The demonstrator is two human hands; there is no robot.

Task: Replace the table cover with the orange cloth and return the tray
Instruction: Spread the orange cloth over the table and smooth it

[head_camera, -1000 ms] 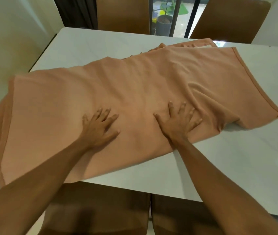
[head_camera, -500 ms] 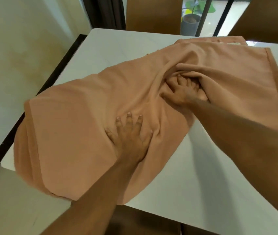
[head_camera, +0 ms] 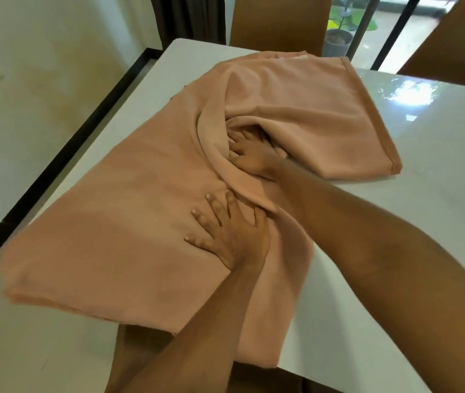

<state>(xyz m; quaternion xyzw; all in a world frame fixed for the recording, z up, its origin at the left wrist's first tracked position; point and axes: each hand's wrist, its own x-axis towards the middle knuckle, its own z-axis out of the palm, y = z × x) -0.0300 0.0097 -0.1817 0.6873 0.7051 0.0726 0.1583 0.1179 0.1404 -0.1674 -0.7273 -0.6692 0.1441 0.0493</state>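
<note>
Glossy white tabletop (head_camera: 395, 265), brown chair backs (head_camera: 279, 21) at 12 and 2, potted plant (head_camera: 339, 38) behind glass at 1. Soft peach-orange fabric cloth (head_camera: 112, 222) lies folded and bunched across the table from 8 to 1, and its near end appears to hang past the edge at 6. Left hand (head_camera: 225, 236) is flat on it mid-table, fingers spread, pressing down and gripping nothing. Right hand (head_camera: 254, 161) is at 1 from the left, fingers buried under a raised fold; can't tell if it grips. Cloth looks light and limp, likely to slide on this slick top. Best hold: pinch the hemmed edge (head_camera: 393, 161) or corners at 3, then pull open. Tray not in view.
</note>
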